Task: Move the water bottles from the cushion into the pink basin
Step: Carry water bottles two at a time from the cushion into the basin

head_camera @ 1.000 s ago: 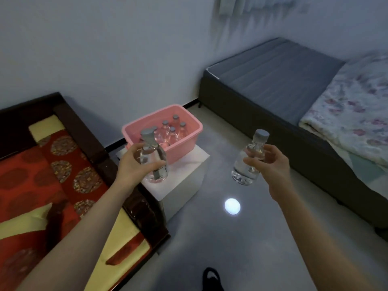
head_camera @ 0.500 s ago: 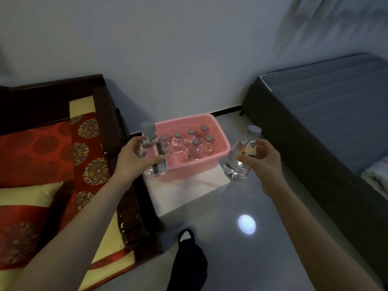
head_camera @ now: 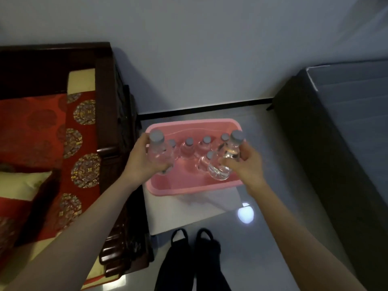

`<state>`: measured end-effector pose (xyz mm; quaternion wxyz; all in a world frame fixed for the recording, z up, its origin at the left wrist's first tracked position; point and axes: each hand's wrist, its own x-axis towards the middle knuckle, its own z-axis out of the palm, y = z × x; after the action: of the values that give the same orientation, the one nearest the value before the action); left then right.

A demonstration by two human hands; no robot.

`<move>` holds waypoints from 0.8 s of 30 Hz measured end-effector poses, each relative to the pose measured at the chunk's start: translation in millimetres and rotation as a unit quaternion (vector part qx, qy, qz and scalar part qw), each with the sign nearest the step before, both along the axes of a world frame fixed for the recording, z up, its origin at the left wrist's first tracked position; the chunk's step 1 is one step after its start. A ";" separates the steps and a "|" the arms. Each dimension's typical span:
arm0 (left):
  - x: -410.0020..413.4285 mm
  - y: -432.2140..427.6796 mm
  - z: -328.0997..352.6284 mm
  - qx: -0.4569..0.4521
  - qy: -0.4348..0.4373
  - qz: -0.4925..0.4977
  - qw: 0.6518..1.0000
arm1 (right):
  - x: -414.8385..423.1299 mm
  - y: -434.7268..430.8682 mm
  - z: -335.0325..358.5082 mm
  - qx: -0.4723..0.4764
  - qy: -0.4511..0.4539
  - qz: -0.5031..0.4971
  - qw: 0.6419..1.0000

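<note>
The pink basin [head_camera: 189,189] sits on a white box by the wall, with several grey-capped water bottles [head_camera: 189,147] standing inside along its far side. My left hand [head_camera: 139,160] grips a clear bottle [head_camera: 158,153] upright over the basin's left end. My right hand [head_camera: 246,162] holds a second clear bottle [head_camera: 225,162], tilted, over the basin's right end. The red and gold cushion [head_camera: 42,135] lies on the dark wooden sofa at left; no bottles show on it.
The white box [head_camera: 189,208] under the basin stands on the glossy grey floor. The sofa's dark wooden armrest [head_camera: 109,114] is just left of the basin. A dark bed frame [head_camera: 319,148] runs along the right. My dark shoes [head_camera: 195,248] stand before the box.
I have stepped closer and look more steeply down. Both hands have moved forward with their bottles, from in front of the basin to over its two ends.
</note>
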<state>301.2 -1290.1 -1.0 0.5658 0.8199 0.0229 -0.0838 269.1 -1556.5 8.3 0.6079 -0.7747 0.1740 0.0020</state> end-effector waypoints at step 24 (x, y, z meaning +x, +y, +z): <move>51.9 -57.0 -143.6 0.090 0.100 0.154 0.979 | 82.5 70.9 -161.8 -0.208 0.088 0.141 0.964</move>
<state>353.1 -1347.1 -144.5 0.4906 0.8417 0.2128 -0.0744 351.7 -1485.6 -153.5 0.4092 -0.8975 0.1127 0.1198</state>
